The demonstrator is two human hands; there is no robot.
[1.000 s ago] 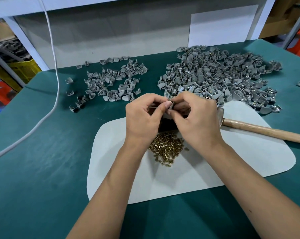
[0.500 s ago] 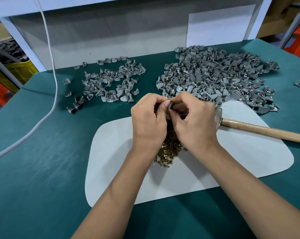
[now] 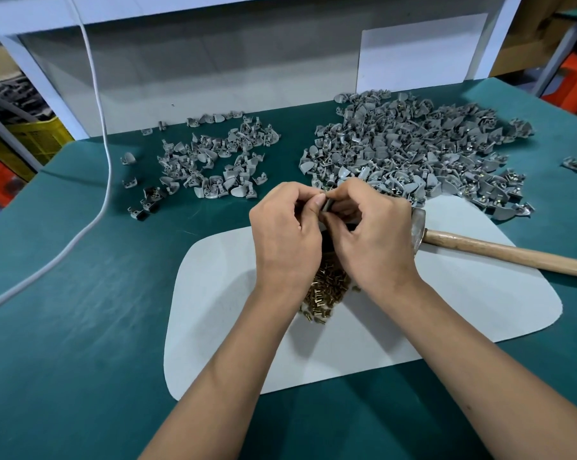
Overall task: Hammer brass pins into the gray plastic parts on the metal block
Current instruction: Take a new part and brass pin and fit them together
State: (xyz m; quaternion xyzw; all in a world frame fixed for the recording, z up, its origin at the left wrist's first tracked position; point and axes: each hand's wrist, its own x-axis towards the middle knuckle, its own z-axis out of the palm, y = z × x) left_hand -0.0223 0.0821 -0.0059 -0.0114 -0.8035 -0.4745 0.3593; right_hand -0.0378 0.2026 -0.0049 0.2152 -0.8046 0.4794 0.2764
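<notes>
Over the white mat on the table, left hand and right hand pinch one gray part between them; block hidden beneath. Risk: pin slips from fingertips into brass pins, or seats crooked. Hammer lies idle at right.

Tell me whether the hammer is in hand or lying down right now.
Lying down. The hammer rests on the white mat, handle pointing right; both hands pinch a gray part instead.
</notes>
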